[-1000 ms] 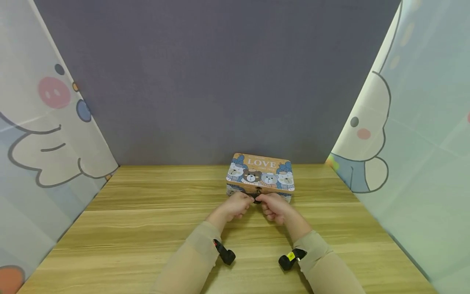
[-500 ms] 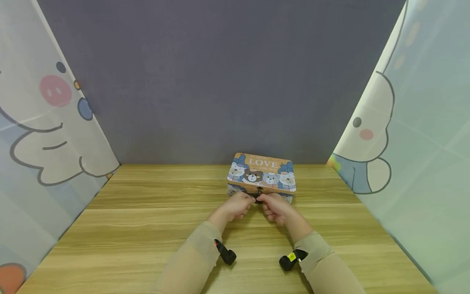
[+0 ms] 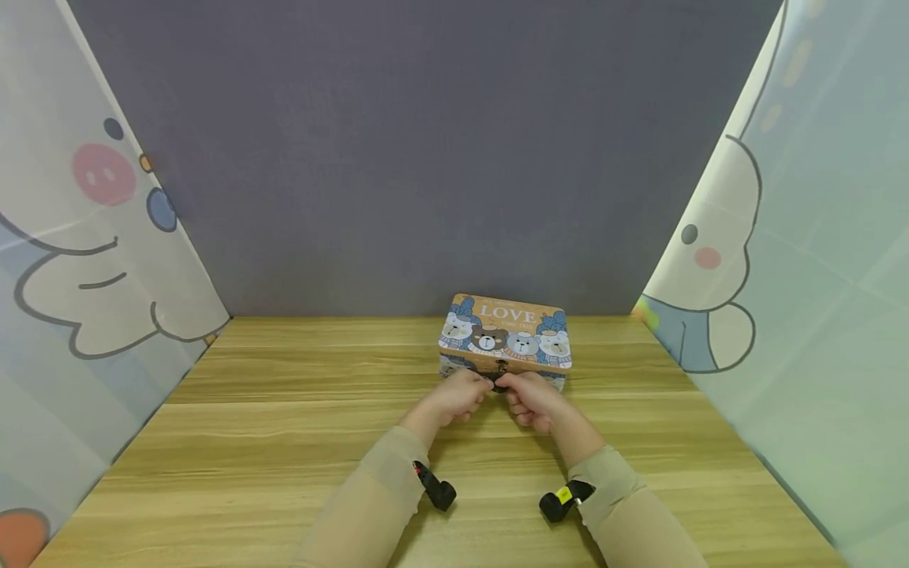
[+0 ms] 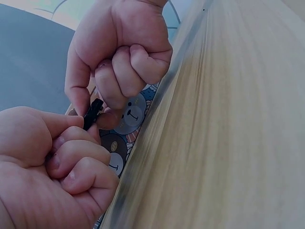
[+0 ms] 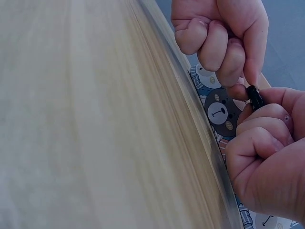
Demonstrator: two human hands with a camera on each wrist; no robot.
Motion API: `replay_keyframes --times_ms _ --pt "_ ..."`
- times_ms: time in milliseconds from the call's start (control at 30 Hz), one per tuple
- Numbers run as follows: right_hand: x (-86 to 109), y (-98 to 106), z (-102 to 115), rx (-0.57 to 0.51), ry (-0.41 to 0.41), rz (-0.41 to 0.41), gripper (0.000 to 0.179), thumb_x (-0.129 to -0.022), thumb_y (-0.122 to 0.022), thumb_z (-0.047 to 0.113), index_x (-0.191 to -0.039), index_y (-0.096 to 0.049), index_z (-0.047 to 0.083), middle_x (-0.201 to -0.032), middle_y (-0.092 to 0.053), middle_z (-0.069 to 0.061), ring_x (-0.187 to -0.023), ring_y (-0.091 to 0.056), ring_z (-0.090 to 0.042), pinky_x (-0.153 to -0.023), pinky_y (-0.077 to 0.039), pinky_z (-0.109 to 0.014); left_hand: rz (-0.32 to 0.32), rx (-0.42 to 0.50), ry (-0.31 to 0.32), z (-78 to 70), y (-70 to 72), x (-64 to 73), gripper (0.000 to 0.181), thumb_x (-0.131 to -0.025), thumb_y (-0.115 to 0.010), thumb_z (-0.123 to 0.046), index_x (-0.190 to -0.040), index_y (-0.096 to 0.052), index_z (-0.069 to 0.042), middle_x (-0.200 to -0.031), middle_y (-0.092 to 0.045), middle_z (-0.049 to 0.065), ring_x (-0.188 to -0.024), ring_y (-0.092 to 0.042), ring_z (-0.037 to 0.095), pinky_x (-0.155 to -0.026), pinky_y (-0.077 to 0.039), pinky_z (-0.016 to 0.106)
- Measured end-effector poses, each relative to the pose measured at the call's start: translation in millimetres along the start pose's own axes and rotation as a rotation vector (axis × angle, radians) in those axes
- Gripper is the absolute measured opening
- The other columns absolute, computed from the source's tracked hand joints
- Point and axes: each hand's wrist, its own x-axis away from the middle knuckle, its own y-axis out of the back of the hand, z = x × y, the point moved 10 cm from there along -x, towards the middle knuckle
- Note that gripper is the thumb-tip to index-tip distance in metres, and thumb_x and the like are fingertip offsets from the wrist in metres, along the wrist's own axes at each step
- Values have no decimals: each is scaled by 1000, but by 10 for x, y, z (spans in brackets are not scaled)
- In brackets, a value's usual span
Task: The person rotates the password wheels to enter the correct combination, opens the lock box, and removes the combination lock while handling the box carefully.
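Left wrist view shows left hand (image 4: 57, 167) and right hand (image 4: 121, 52) both pinching a small black piece (image 4: 92, 115) at the front of the closed box (image 3: 506, 335) far back on the table (image 3: 298, 442), where an uneven tug could break their hold or drag the box forward.

Two bare hands (image 3: 460, 396) (image 3: 537, 402), two beige sleeves (image 3: 376, 485) (image 3: 632, 497), two black cameras (image 3: 439, 493) (image 3: 555, 506), one small black bar (image 4: 93, 113), one rectangular printed box (image 3: 506, 335), one wooden table (image 3: 298, 410).
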Motion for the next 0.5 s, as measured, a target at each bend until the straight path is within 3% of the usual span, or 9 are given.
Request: replay_keyframes --times_ms 500 --pt "22 -26 16 3 -1 6 25 -98 -58 19 -103 -59 -6 -55 -31 6 -43 -20 -6 -40 -20 -21 3 -17 -13 -45 -1 42 46 -109 -47 -20 -64 -39 -15 -52 -28 -4 -41 -20 10 -42 -22 26"
